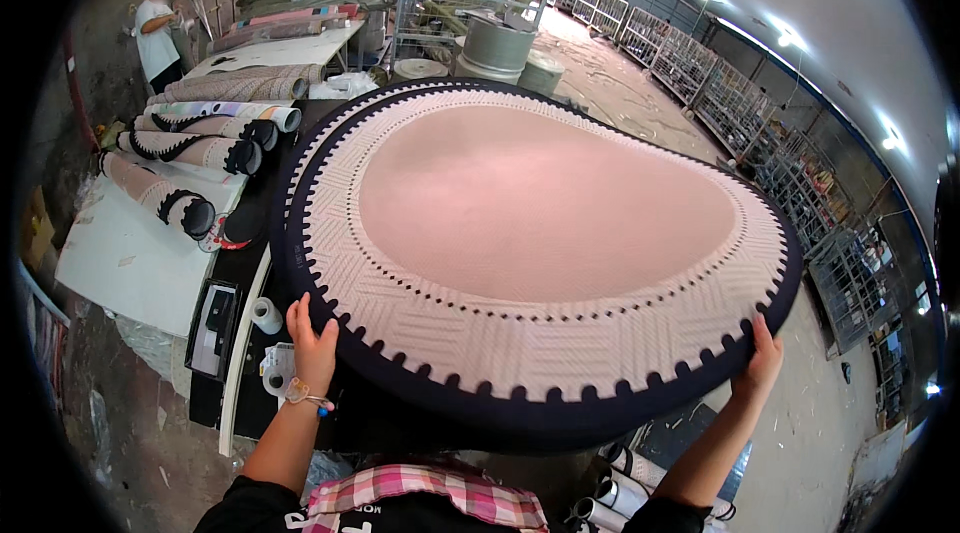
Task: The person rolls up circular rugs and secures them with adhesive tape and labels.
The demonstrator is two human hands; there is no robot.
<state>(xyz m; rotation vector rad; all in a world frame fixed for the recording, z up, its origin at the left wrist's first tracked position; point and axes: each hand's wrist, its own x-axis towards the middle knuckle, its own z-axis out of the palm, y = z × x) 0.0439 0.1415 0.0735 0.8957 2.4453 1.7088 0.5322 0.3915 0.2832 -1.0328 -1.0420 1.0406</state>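
A large oval rug (550, 198) spreads across the middle of the head view. Its centre is plain pink, a pale patterned band with dark dots surrounds it, and a dark navy scalloped border forms the rim. At its near left edge, my left hand (314, 341) closes on the dark border. My right hand (762, 355) grips the border at the near right, fingers curled over the edge and the rest partly hidden. Along the far left, a second dark, toothed edge (290, 168) shows beneath or behind the rug. The rug's underside is hidden.
Rolled rugs (190, 148) lie on a white table (140, 268) at left. Near my left hand are a white roll (266, 315) and a black tray (213, 328). More rolls (610, 503) lie below right. Metal drums (497, 48) stand behind; a person (157, 33) stands far left.
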